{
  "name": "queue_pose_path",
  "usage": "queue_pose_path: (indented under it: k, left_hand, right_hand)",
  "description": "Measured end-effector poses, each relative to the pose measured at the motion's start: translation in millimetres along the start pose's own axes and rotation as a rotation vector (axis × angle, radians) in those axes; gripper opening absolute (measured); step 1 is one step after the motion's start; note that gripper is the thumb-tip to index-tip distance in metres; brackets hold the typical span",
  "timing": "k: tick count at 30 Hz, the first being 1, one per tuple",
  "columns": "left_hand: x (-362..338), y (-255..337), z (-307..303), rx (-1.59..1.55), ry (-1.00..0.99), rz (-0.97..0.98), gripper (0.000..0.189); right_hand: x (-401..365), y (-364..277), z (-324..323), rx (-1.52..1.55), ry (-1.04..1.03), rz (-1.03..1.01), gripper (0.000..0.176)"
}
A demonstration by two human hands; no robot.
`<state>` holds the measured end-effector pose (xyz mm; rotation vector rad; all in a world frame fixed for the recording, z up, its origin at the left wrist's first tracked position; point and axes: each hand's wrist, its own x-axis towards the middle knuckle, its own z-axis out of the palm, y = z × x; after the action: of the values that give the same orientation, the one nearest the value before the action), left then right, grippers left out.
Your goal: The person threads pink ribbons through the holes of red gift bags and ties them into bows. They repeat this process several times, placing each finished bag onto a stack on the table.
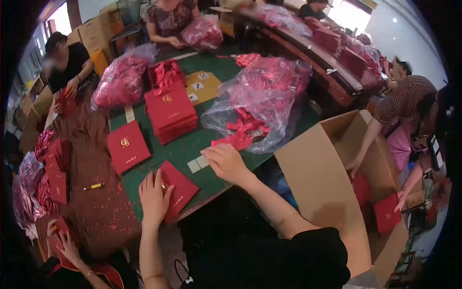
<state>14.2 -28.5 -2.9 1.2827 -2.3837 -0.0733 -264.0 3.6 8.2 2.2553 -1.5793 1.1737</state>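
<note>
My left hand (155,196) lies with spread fingers on the left part of a red folder (177,188) with gold print, at the near edge of the green table (211,180). My right hand (225,163) is over the table further right, its fingertips beside a red ribbon (237,138) at the mouth of a clear plastic bag (269,91) full of red ribbons. Whether the fingers hold the ribbon is hard to tell. Small pale cards (197,164) lie left of this hand. Another red folder (129,146) and a stack of red bags (172,113) sit beyond.
An open cardboard box (322,178) stands at the right, where a person bends with a red folder (387,214) in one hand. Other people work at the left and far side. A yellow marker (94,186) and another plastic bag (124,79) are on the left.
</note>
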Motion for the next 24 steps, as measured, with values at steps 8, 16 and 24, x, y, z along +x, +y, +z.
queue_pose_path:
  k: [8,16,24]
  left_hand:
    - [1,34,-19,0.099,0.139,-0.194,0.072]
    - [-5,36,-29,-0.49,0.156,-0.459,0.025]
    - [-10,27,-19,-1.057,0.096,-0.604,0.011]
  right_hand:
    - [1,91,-30,-0.699,-0.237,0.435,0.02]
    - [19,107,-23,-0.232,-0.02,0.411,0.011]
    - [80,63,-36,0.691,0.034,0.61,0.008]
